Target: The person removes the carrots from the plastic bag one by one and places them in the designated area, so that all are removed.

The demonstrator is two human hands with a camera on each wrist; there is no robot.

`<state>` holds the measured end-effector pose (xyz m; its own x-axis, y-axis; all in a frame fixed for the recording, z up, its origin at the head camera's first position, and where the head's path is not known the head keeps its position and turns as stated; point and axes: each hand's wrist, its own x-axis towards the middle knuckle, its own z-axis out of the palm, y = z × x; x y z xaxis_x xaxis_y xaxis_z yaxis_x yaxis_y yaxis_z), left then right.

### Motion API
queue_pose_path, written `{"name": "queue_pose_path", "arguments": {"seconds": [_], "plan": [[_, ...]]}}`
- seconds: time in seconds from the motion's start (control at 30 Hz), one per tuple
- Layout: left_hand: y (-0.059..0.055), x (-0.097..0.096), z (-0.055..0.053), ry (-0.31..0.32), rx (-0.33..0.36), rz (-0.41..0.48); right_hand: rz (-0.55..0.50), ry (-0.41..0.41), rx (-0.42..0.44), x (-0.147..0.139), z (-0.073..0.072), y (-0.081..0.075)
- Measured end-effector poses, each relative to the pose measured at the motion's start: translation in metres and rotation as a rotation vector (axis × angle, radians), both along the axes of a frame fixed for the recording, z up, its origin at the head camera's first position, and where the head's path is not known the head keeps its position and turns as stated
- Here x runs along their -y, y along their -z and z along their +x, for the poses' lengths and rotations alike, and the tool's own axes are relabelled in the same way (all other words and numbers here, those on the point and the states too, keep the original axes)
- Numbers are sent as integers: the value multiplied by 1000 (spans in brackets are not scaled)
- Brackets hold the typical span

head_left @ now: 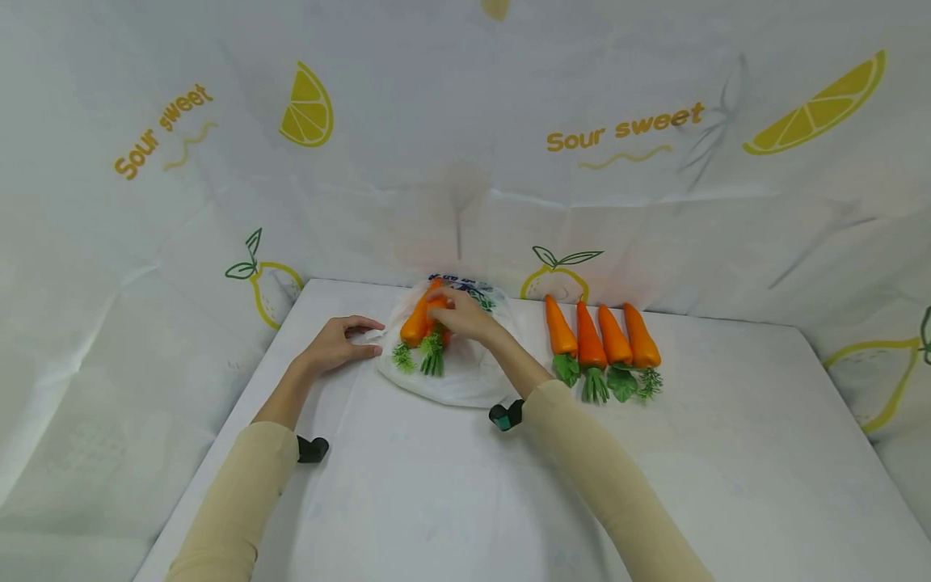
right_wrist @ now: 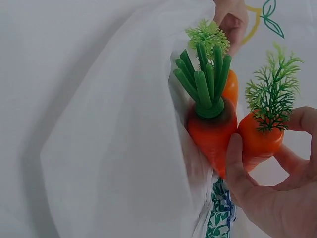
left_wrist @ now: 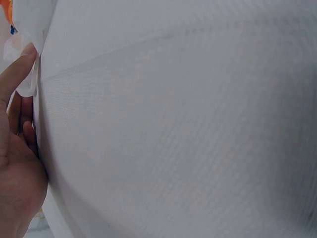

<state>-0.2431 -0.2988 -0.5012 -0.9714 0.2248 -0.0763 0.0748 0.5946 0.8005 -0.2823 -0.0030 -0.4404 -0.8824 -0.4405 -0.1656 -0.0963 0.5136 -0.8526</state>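
A white plastic bag (head_left: 465, 388) with blue and green print lies at the table's back. My left hand (head_left: 336, 346) is at its left edge; in the left wrist view the thumb and fingers hold the thin white plastic (left_wrist: 29, 87). My right hand (right_wrist: 277, 191) grips an orange carrot (right_wrist: 260, 139) with feathery green leaves, thumb on one side and fingers on the other. Right beside it is a redder carrot (right_wrist: 213, 136) with thick green stems. Another orange carrot (head_left: 416, 323) with light feathery leaves lies to their left, over the bag, its tip towards the wall.
Several carrots (head_left: 604, 335) lie in a row right of the bag, leaves towards me. A white printed sheet (head_left: 451, 145) hangs behind the white table (head_left: 407, 493). Black wrist devices (head_left: 313, 449) sit under both forearms.
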Motion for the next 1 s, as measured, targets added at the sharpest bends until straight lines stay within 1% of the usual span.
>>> {"name": "queue_pose_path", "arguments": {"seconds": [0.1,0.23,0.33,0.47,0.63,0.77,0.87,1.0], "plan": [[0,-1,0,-6,6,-5,-37,2,15,-4,1,-1],[0,-1,0,-11,14,-8,-54,-17,7,-11,0,0],[-1,-1,1,-10,16,-10,-66,-29,1,-16,0,-3],[-3,-2,2,-12,20,-12,-96,-47,6,-24,4,-12],[-3,-2,2,-16,27,-9,-132,-88,0,-37,11,-25],[-2,-2,0,-19,31,-8,-154,-118,-39,-50,17,-36],[-2,-1,-1,-20,34,-12,-147,-141,-95,-60,22,-45],[-2,-1,-1,-19,30,-19,-122,-160,-129,-76,31,-56]]}}
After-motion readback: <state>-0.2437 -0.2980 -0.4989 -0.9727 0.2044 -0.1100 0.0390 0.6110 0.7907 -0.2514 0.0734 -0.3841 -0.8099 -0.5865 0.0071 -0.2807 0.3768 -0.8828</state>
